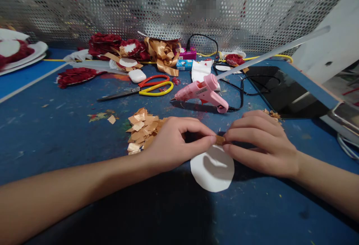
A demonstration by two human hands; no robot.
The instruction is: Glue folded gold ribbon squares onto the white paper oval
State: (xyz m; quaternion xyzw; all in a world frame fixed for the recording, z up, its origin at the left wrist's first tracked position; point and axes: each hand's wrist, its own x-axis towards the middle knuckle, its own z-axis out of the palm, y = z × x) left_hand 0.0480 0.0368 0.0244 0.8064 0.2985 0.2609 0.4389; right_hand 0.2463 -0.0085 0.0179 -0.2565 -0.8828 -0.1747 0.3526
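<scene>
Between my left hand (185, 140) and my right hand (259, 146) is a small gold ribbon piece (220, 139), pinched at each end by thumb and fingertips. It sits at the far edge of a white paper disc (212, 172) lying on the table. Beside my left hand is a heap of cut gold ribbon pieces (143, 129), partly hidden by that hand. Just beyond both hands, a pink hot glue gun (200, 92) rests on the table with a long clear glue stick (275, 52) jutting from its back.
Scissors (140, 88) with red and yellow handles lie left of the glue gun. Behind are dark red ribbon pieces (105, 45), a gold ribbon bundle (162, 52) and a white case (137, 76). A dark glossy panel (283, 92) lies right, a perforated metal screen (157, 9) behind.
</scene>
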